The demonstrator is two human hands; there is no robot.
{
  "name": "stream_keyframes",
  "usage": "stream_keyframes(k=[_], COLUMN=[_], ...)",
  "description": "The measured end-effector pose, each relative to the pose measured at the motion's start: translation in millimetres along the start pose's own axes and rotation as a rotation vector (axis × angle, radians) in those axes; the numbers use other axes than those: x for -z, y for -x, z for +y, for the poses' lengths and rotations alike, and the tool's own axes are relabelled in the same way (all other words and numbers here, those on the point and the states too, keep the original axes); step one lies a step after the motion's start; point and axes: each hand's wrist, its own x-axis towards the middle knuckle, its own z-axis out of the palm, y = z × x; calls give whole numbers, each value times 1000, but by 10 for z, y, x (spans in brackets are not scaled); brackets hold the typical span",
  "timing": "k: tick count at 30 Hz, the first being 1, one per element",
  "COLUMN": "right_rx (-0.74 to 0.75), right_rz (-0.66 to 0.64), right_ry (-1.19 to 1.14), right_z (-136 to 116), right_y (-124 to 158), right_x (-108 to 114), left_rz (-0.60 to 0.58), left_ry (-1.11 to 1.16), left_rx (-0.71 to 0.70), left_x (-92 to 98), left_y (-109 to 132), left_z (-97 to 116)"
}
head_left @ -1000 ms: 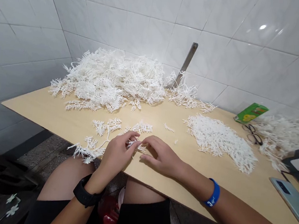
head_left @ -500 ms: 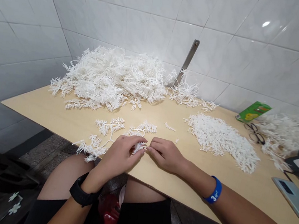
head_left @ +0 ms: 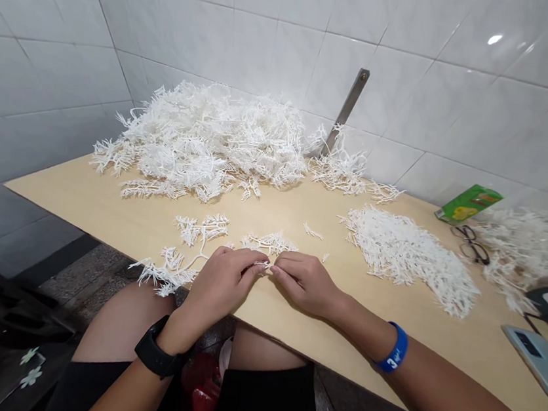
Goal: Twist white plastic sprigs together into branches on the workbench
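My left grip [head_left: 228, 283] is narrow, thumb and forefinger pinched on a small white sprig [head_left: 262, 264], whose visible end pokes out to the right, straight toward my other side. My right grip [head_left: 307, 285] is drawn in too, thumb against forefinger, its tips just beside that end; whether they pinch a bit of it, I cannot tell. So the sprig lies between the two, above the near edge of the bench [head_left: 336, 354], nearer to the left, and what shows of its long axis runs roughly sideways, from one set of fingertips to the other (most of it is hidden behind my fingers, so I judge by the tip alone). Just beyond my fingers lies a branched piece [head_left: 270, 241], stretched sideways as well. To the left of my left grip a larger forked piece [head_left: 170, 269] sprawls by the bench edge, its stalk reaching back toward my knuckles. The big tangled pile [head_left: 212, 142] stands behind, against the wall [head_left: 272, 47], and the flatter heap [head_left: 411, 257] spreads off to the right, closer to my right grip.
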Motion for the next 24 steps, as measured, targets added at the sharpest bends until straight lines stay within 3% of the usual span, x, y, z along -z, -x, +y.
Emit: stream_keyframes(k=[6, 10, 13, 16, 20, 24], right_rx=[66, -91, -252, -380, -416, -394], right_rz=[54, 199, 281, 358, 426, 441], right_ry=[-22, 115, 235, 194, 159, 177], right_z=[36, 171, 300, 391, 431, 415], right_y=[60, 48, 22, 19, 32, 28], right_x=[28, 90, 158, 190, 160, 137], left_rz=[128, 140, 235, 340, 415, 400], left_ry=[101, -11, -23, 23, 29, 44], left_rx=[196, 204, 258, 280, 297, 323], left_x=[82, 88, 72, 55, 40, 54], left_y=[-11, -17, -4, 12, 13, 1], left_z=[-75, -61, -63, -97, -127, -95])
